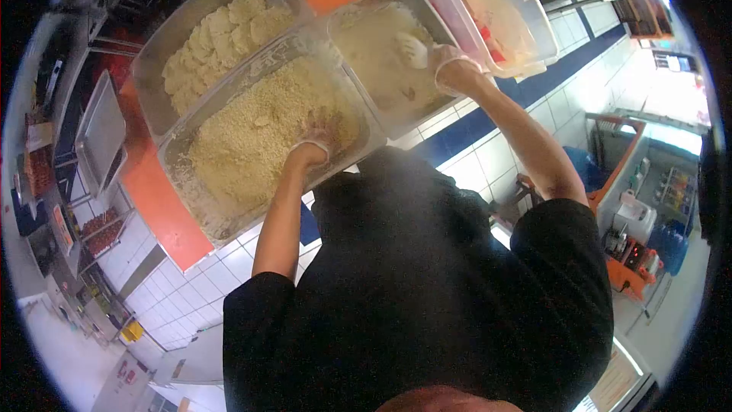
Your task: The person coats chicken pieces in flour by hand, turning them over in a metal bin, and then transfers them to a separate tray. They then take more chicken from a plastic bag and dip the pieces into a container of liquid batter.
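Observation:
My left hand (320, 136), in a clear glove, presses into pale coarse crumbs (244, 137) near the close end of a metal pan (183, 192). Its fingers look spread and are partly sunk in the crumbs. Over the right edge of another metal pan (396, 120), which holds a pale, smooth mixture (374, 53), reaches my gloved right hand (450, 67). A white ridged shape (413, 51) shows at its end; whether this is coated fingers or a held piece I cannot make out.
A third metal pan (145, 69) at the back left holds pale, lumpy pieces (221, 38). The pans stand on an orange table (164, 210). A clear plastic tub (534, 30) with bagged contents stands right. A metal tray (103, 133) is at the left.

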The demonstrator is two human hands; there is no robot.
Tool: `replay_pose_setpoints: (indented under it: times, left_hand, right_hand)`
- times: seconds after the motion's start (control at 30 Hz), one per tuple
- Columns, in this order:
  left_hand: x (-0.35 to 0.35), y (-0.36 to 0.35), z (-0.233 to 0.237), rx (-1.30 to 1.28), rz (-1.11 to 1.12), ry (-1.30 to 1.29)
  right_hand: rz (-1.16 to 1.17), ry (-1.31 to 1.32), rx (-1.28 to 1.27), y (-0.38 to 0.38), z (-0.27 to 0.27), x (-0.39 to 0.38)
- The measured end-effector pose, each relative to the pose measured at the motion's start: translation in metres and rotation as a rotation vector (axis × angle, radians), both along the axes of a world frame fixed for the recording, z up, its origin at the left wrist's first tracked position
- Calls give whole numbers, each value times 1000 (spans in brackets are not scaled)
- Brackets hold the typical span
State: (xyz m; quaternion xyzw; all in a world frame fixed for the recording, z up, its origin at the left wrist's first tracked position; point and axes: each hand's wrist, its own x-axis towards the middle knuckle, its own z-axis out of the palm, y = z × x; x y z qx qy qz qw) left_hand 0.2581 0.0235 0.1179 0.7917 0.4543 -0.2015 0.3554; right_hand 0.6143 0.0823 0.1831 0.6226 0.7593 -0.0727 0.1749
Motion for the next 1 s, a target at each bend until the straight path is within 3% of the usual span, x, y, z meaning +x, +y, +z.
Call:
replay_pose_setpoints:
  times: [0.07,0.1,0.17,0.27,0.33,0.37,0.43,0.53,0.6,0.63,0.7,0.77,0.83,0.9,0.93,1.0]
  left_hand:
    - [3,-1,6,-25,0,32]
    - [4,-1,8,-32,1,38]
    - [4,-3,5,-21,1,41]
    - [2,-4,9,30,6,33]
    - [-1,-2,21,-474,279,-72]
    - [7,2,27,-466,279,-73]
    - [28,4,40,-56,48,225]
    - [23,-8,61,18,53,91]
    - [12,-4,5,-89,62,74]
    - [8,-3,-15,-201,67,56]
    - [9,-7,17,-246,121,36]
    - [18,-4,45,-295,177,17]
    - [28,6,55,-67,52,184]
    - [28,9,50,-107,1,233]
    - [29,9,46,-148,-58,282]
    - [28,5,31,-100,18,212]
  right_hand:
    - [331,-151,-102,-1,8,-13]
    - [333,-146,-102,-2,6,-11]
    - [550,110,48,-4,-7,-6]
    - [566,148,38,-1,-20,-3]
    - [533,113,-34,1,-31,-9]
    - [503,81,-106,4,-34,-12]
    - [530,143,-6,-1,-49,-5]
    - [581,273,184,2,-63,-5]
    - [397,65,-63,12,-63,-21]
    - [398,69,-63,11,-53,-23]
    - [101,432,-5,9,-22,-28]
    - [158,410,68,6,-35,-20]
    - [221,384,139,5,-36,-20]
    - [-66,653,21,1,-12,-23]
    - [-62,650,20,4,-25,-21]
    - [180,476,143,9,-66,-12]
